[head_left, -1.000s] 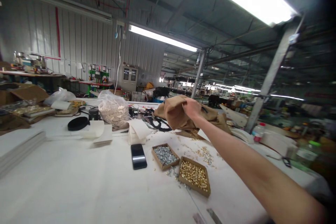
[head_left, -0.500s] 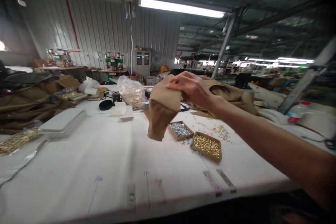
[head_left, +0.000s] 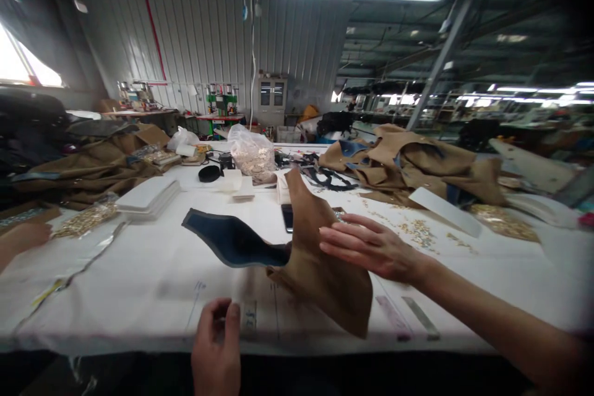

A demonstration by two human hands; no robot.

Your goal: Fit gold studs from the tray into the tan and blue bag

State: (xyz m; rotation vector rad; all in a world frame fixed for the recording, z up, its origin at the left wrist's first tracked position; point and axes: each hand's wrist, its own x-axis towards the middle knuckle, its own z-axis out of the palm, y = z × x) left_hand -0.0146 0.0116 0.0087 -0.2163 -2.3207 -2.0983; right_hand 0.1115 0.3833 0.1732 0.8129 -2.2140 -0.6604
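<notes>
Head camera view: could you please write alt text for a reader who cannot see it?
A person's right hand touches a brown-and-blue fabric piece over a white table. The left hand, partly curled, is at the near edge; small gold-coloured parts lie scattered beyond.

Through head view I see my right hand [head_left: 371, 249], fingers laid against brown cloth piece [head_left: 325, 281], blue lining [head_left: 241, 238] showing at its left; cannot tell if I pinch it. My left hand [head_left: 217, 346] half-curled at near edge of table [head_left: 139, 288], apart from cloth. Phone [head_left: 288, 218] partly hidden behind piece. Loose gold bits [head_left: 420, 232] scattered beyond right hand, near white card [head_left: 445, 211] and brown cloth heap [head_left: 403, 161]. Far left: another person's hand [head_left: 23, 244] near bag of gold parts [head_left: 86, 218].
</notes>
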